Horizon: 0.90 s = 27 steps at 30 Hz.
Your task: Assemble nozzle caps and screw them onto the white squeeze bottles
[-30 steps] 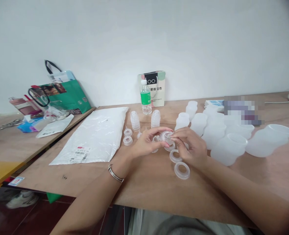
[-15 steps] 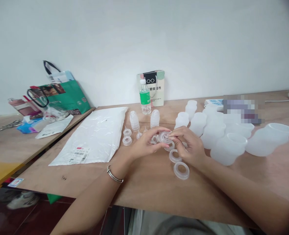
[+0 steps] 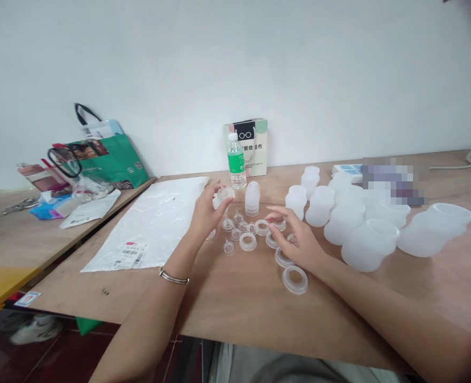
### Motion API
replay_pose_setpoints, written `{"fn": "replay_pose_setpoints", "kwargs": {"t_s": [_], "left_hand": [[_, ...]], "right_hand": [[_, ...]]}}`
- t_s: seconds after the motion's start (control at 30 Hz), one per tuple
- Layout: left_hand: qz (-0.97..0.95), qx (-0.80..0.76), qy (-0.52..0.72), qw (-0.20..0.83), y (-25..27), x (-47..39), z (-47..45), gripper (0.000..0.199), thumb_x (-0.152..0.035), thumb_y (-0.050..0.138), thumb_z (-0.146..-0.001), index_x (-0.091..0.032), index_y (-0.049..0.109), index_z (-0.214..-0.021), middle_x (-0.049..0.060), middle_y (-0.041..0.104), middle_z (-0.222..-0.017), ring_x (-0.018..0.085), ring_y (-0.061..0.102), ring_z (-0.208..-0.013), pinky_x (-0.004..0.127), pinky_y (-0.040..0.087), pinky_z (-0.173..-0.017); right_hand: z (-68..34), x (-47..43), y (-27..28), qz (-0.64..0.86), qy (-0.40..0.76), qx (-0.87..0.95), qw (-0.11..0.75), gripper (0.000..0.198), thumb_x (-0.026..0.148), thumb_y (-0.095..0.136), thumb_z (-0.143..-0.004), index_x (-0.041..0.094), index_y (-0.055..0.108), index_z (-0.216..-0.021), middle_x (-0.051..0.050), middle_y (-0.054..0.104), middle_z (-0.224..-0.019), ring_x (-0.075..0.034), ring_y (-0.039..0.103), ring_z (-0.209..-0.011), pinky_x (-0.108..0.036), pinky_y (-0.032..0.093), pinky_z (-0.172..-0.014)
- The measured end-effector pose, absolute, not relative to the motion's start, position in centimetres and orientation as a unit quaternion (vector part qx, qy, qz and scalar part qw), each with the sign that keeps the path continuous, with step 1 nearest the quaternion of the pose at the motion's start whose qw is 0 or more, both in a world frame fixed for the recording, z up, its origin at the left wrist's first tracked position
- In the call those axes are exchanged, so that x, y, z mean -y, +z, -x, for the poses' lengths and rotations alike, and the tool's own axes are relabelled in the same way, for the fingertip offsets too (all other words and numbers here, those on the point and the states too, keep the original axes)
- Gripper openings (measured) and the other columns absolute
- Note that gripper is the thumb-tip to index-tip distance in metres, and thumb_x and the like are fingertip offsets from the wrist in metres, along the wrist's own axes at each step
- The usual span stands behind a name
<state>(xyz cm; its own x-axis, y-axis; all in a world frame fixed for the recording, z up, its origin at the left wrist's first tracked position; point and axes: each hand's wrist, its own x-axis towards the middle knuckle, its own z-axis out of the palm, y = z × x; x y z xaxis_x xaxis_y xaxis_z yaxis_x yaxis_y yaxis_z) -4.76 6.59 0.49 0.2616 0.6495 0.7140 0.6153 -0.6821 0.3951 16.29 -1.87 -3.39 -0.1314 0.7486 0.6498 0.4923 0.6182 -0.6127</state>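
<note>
My left hand (image 3: 207, 210) is closed around a clear bottle collar ring (image 3: 225, 196), gripped between thumb and fingers above the table. Whether a teat sits inside the ring is hard to make out. My right hand (image 3: 299, 236) holds nothing; its fingers are apart over several loose collar rings (image 3: 295, 280) lying in a row. Between the hands lie another ring (image 3: 247, 241) and several clear silicone teats (image 3: 228, 248). Behind them a clear domed cap (image 3: 252, 198) stands upright. The small parts left of the teats are mostly hidden by my left hand.
Several frosted bottles (image 3: 371, 244) stand at the right. A white mailing bag (image 3: 151, 223) lies at the left. Behind are a water bottle (image 3: 236, 162) and a paper bag (image 3: 259, 154). A green bag (image 3: 119, 162) and clutter occupy the adjoining table (image 3: 4, 239).
My left hand has moved left with the collar ring, away from my right hand. The right hand's fingers have come off the ring and spread. Teats and rings between them are now uncovered.
</note>
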Motion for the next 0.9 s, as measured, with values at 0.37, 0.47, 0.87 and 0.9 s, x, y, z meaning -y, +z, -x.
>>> {"fn": "replay_pose_setpoints", "kwargs": {"t_s": [0.37,0.47,0.87,0.9], "left_hand": [[-0.835,-0.422,0.353,-0.006,3.2,-4.9,5.9,0.03,-0.038,0.053,-0.081,-0.019,0.055,-0.103,0.006,0.06,-0.101,0.018,0.055,-0.092,0.032,0.043,-0.083],[-0.873,-0.435,0.202,0.092,5.7,-3.3,8.0,0.031,-0.045,0.055,-0.077,-0.02,0.059,-0.095,0.003,0.062,-0.092,0.017,0.056,-0.084,0.028,0.043,-0.074],[-0.815,-0.564,-0.122,0.044,3.7,-2.7,7.1,0.023,-0.032,0.06,-0.057,-0.021,0.055,-0.077,0.001,0.06,-0.073,0.018,0.053,-0.061,0.026,0.031,-0.054],[-0.82,-0.559,-0.115,0.046,3.7,-2.6,7.0,0.026,-0.034,0.061,-0.058,-0.022,0.055,-0.079,0.001,0.06,-0.075,0.018,0.054,-0.063,0.026,0.032,-0.054]], "right_hand": [[-16.6,1.2,-3.9,0.448,0.16,0.738,0.479,0.028,0.027,0.045,-0.085,0.024,0.051,-0.112,-0.005,0.065,-0.096,-0.019,0.061,-0.089,-0.026,0.049,-0.057],[-16.6,1.1,-4.1,0.447,0.173,0.736,0.479,0.025,0.028,0.045,-0.085,0.024,0.053,-0.109,-0.005,0.065,-0.098,-0.019,0.061,-0.09,-0.025,0.048,-0.054],[-16.5,1.0,-3.8,0.423,0.144,0.782,0.434,0.014,0.027,0.048,-0.086,0.022,0.058,-0.094,-0.005,0.063,-0.089,-0.018,0.058,-0.085,-0.03,0.048,-0.066],[-16.4,1.0,-3.8,0.415,0.132,0.797,0.419,0.014,0.026,0.049,-0.085,0.022,0.059,-0.093,-0.005,0.062,-0.089,-0.018,0.057,-0.085,-0.031,0.048,-0.068]]}}
